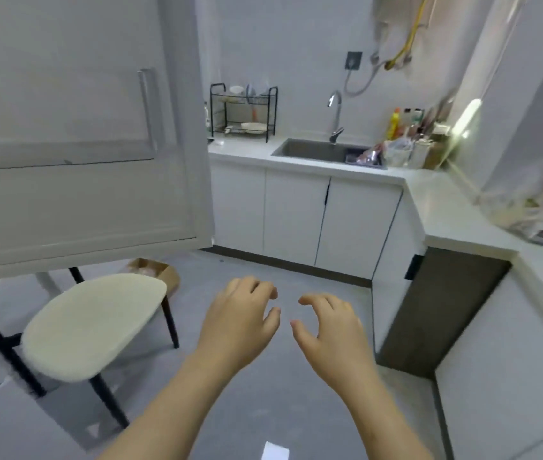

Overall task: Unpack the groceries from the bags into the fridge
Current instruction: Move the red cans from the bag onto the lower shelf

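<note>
Our left hand (240,322), our right hand (329,330), fingers loosely curled (holding nothing), grocery bag (535,210) well apart from them on the counter (445,207)

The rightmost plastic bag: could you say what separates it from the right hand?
Head view: cabinet end, a dark panel and bare counter lie between right hand and bag.

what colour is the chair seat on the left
Cream, close to off-white. The chair seat shows plainly in the head view.

Two hands (240,322) (331,330), one chair (94,327), one sink (300,148), one dish rack (211,109).
</note>
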